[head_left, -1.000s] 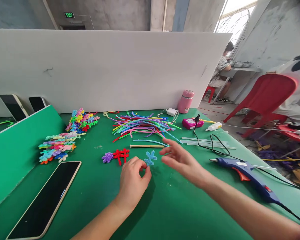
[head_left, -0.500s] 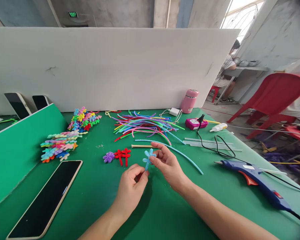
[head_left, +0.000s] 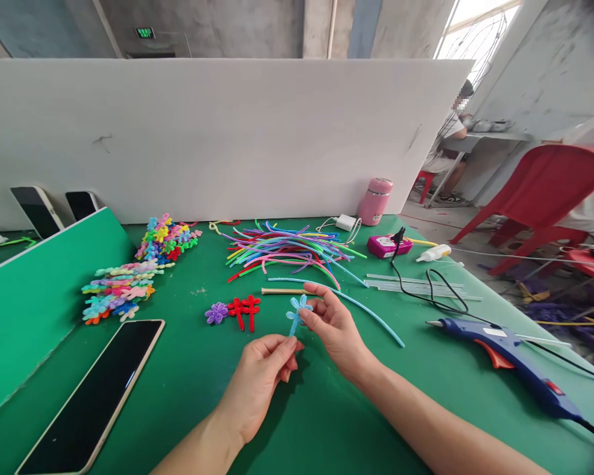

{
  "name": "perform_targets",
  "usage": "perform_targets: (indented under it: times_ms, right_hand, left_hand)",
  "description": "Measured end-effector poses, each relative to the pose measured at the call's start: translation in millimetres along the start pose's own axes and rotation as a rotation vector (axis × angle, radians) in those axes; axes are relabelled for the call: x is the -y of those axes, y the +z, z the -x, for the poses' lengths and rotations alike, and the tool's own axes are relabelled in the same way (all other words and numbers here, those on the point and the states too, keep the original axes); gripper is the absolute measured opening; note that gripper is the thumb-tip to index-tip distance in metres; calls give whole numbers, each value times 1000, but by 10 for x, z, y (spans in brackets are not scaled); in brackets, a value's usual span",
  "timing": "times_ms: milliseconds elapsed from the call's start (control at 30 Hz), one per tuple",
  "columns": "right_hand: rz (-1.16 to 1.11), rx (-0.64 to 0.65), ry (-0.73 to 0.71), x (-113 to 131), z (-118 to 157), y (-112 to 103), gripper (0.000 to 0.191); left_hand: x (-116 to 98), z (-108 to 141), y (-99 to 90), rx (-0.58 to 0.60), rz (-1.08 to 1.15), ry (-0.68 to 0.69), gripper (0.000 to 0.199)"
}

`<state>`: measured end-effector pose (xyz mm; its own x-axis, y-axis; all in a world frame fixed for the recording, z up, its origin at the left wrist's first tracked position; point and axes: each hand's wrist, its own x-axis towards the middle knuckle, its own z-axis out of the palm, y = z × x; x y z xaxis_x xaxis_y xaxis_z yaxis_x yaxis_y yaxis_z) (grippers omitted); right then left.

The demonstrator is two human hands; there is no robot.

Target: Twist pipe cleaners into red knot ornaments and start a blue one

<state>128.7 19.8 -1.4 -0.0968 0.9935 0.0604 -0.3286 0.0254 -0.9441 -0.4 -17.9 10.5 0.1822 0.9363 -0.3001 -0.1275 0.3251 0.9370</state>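
A light blue pipe-cleaner flower with a short stem is held upright between both hands above the green table. My left hand pinches the lower end of its stem between thumb and fingers. From the right, my right hand grips a petal between thumb and fingertips. Left of them lie a purple flower and two red flower shapes with stems, side by side. Behind my right hand, a light blue pipe cleaner curves across the table beside a thin tan stick.
Loose colored pipe cleaners lie at the back. Finished flowers are piled at left, near a phone. A blue glue gun, its cable and clear sticks occupy the right. A pink bottle stands behind.
The fingers of my left hand have shifted around the stem, with the thumb now on top. The flower has turned slightly, while my right hand has barely moved.
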Motion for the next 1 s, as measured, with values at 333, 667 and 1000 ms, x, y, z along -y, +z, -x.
perform_targets:
  times_ms: [333,667,1000]
  right_hand:
    - [298,100,21,-38,-191,-14,42]
    - [755,170,-39,-276,-565,222,43]
    - [964,195,-183,6,-213,-107,29]
  left_hand:
    - [32,205,-230,-9,-990,615,24]
    - [124,107,-336,-49,-1577,828,43]
    - [143,-9,-356,-77,-1637,742,42]
